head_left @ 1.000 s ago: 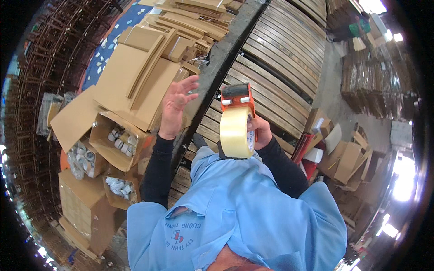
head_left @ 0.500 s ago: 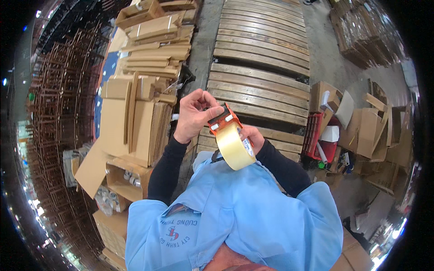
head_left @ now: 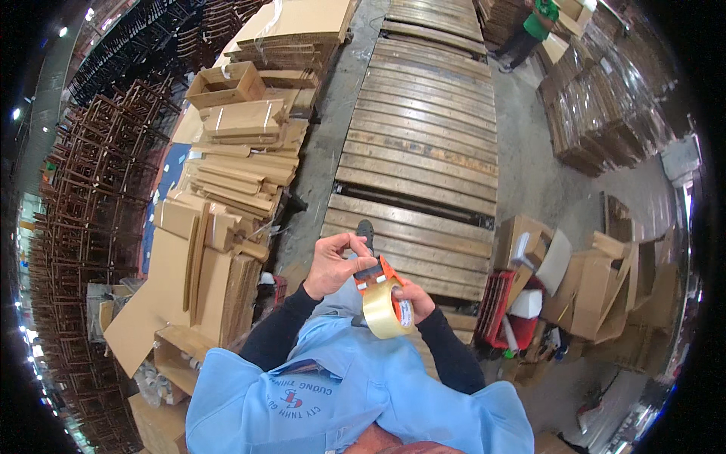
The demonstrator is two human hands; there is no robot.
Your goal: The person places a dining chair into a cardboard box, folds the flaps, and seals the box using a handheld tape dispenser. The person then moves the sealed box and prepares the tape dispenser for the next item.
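Note:
In front of my chest I hold a packing tape dispenser (head_left: 385,269) with an orange frame and a dark handle (head_left: 366,231) pointing away from me. A wide roll of yellowish clear tape (head_left: 382,314) is mounted on its near side. My left hand (head_left: 333,266) is closed, thumb and fingers at the black part of the dispenser's head; whether a tape end is pinched there is too small to tell. My right hand (head_left: 417,298) grips the roll's right side, its thumb at the core and the other fingers mostly hidden.
A slatted wooden platform (head_left: 423,129) runs ahead of me. Stacked flat cardboard (head_left: 242,181) lines the left side. To the right stand a red crate (head_left: 495,310), open cardboard boxes (head_left: 597,291) and wrapped cardboard stacks (head_left: 605,113). A person in green (head_left: 537,24) stands far right.
The view has tilted upward, bringing the far person into sight and putting my hands lower in the picture. The dispenser has turned a little, and its dark handle now shows. Both hands keep their hold.

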